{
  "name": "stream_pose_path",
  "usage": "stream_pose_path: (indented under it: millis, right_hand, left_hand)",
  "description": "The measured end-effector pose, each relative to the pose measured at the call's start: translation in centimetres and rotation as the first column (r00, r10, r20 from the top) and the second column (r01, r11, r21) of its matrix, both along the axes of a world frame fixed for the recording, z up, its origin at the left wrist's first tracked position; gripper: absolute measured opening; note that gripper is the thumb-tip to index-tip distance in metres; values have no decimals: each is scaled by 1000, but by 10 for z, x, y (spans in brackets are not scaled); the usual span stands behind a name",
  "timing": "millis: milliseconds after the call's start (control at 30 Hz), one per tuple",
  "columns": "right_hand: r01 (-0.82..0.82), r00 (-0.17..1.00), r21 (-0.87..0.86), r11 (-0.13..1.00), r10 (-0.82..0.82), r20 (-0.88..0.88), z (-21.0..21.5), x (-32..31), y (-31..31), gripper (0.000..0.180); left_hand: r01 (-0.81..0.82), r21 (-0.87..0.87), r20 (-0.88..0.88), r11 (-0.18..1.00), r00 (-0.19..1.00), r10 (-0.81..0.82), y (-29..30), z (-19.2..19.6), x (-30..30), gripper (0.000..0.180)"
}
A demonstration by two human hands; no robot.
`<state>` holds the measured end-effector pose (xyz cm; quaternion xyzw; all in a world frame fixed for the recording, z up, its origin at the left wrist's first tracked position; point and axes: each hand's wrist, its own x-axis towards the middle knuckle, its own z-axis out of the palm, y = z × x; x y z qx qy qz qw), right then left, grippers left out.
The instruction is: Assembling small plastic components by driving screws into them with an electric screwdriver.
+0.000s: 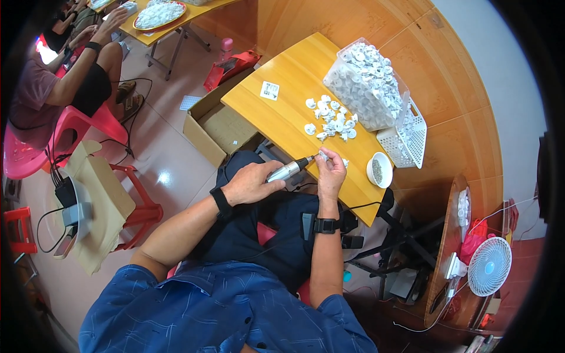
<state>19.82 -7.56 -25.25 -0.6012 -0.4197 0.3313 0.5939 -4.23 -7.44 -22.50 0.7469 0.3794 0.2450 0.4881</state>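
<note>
My left hand (254,183) is wrapped round a silver electric screwdriver (286,170) with a black nose, which points to the right. Between the fingertips of my right hand (331,172) is a small white plastic part (323,156). The driver's tip meets this part or ends right beside it; the fingers hide the exact contact. Beyond my hands, a loose pile of white plastic parts (336,122) lies on the yellow wooden table (282,120). To the right of my right hand, a white bowl (371,171) holds small grey metal pieces, probably screws.
A clear bin (353,88) heaped with white parts and a white perforated basket (419,144) stand at the table's far right. Left of the table sits an open cardboard box (203,132). Another person (65,97) sits at the far left. A white fan (489,266) is at right.
</note>
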Motion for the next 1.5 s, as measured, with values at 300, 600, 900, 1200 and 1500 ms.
stream_pose_path:
  millis: [300,600,900,1200,1500]
  right_hand:
    - [-27,1000,36,999,28,-15,-3,4,1,22]
    - [-54,998,28,998,55,-29,-3,5,0,21]
    - [-80,996,42,996,79,30,-7,10,1,19]
    - [-105,993,-3,995,105,50,-3,11,2,18]
    - [-133,991,45,990,132,13,-8,12,3,19]
  left_hand:
    - [11,-26,3,1000,1000,-11,0,1,0,44]
    - [11,-35,6,999,1000,-10,0,2,-1,42]
    - [43,-38,-6,998,999,-43,0,6,-1,41]
    - [-3,14,-2,1000,1000,3,-3,2,2,37]
    - [3,-30,-5,1000,1000,-3,-1,3,3,38]
